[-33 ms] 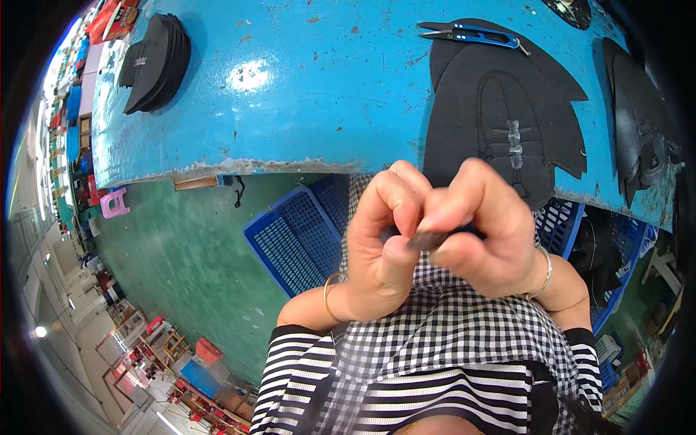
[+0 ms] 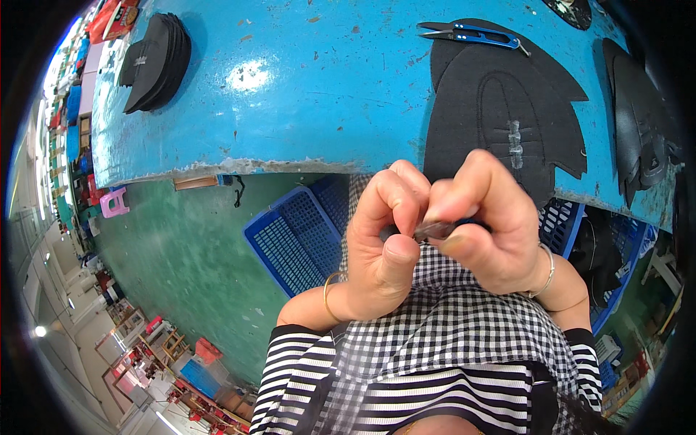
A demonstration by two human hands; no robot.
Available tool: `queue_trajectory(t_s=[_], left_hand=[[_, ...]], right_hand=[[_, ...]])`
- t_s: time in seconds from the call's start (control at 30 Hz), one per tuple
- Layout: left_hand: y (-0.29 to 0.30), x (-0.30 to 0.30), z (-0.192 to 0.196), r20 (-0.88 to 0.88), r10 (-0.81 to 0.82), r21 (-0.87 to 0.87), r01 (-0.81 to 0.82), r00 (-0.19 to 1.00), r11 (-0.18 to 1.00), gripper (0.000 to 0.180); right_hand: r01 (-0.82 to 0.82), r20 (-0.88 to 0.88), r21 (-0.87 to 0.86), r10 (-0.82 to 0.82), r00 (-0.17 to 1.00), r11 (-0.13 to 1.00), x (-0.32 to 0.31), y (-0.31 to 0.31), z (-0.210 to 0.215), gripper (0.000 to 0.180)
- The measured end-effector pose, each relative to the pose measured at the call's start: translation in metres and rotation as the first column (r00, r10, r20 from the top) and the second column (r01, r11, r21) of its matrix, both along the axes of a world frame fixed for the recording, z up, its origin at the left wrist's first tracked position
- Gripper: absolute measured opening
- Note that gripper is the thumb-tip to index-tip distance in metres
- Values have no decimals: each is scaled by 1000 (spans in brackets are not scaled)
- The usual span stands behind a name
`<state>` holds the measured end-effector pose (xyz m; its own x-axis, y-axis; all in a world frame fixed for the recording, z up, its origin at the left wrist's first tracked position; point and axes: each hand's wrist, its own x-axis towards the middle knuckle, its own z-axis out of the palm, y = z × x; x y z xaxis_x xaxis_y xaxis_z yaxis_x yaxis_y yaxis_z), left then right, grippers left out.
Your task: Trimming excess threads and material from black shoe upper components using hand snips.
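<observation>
In front of my body, my left hand [image 2: 389, 235] and my right hand [image 2: 487, 225] are held close together, both pinching. Between the fingertips is a small dark strip [image 2: 435, 230], mostly hidden by the fingers, so its kind does not show. Just beyond the hands, black shoe-upper pieces [image 2: 500, 94] lie flat at the table's front edge, with stitched lines and a pale mark on the top one. Blue-handled thread snips [image 2: 475, 35] rest across their far end.
The blue table [image 2: 312, 94] has chipped paint. A stack of black pieces [image 2: 158, 64] stands at its far left, more black pieces [image 2: 638, 123] at its right. Blue plastic baskets [image 2: 293, 239] sit below the edge, left and right. A pink stool [image 2: 114, 203] stands on the green floor.
My right hand has shifted slightly up, and its thumb and the dark strip have tilted. My left hand stays nearly in place.
</observation>
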<state>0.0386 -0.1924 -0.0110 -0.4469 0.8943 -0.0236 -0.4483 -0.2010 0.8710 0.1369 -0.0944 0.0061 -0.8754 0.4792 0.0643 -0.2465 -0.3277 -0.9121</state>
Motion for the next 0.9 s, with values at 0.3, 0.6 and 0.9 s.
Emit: queue_trajectory(t_s=[0.3,0.6,0.9], left_hand=[[0,2,0,22,0,19,-1,1000,1000,40],[-3,-1,-23,-43,-41,204,49,998,978,37],[-2,6,-18,55,2,260,-17,998,965,35]], right_hand=[[123,-77,451,-99,992,884,-3,2,-9,41],[112,-136,423,-60,989,899,-5,5,-8,40],[88,-118,469,-36,992,879,-4,9,-6,40]])
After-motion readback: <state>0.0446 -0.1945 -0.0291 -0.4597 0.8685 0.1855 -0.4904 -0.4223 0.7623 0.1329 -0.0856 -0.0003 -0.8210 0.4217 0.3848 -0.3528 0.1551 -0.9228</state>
